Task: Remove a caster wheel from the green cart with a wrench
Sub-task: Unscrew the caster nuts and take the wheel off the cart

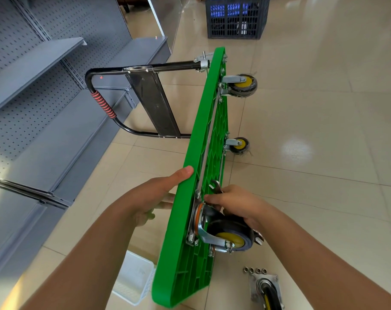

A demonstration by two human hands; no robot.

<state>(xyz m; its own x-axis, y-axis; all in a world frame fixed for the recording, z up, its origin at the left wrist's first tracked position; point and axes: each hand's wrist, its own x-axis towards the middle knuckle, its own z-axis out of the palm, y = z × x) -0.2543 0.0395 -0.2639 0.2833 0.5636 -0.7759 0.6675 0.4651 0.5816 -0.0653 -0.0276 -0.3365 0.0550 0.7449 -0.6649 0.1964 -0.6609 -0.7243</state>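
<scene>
The green cart (175, 238) stands on its side on the tiled floor, underside facing right. My left hand (155, 193) grips its upper edge, thumb on top and fingers behind the deck. A caster wheel (229, 237) with a yellow hub sits bolted at the near corner. My right hand (237, 205) holds a silver wrench (217, 186) against the caster's mounting plate; one open jaw shows above the fingers, the other end below the wrist. Two more casters (241, 85) (239, 145) remain on the far side.
A detached caster (267, 289) lies on the floor at the bottom right beside several loose nuts (255, 270). A white basket (134, 280) sits under the cart's near end. Grey shelving (33, 97) runs along the left. A dark crate (237, 16) stands far back.
</scene>
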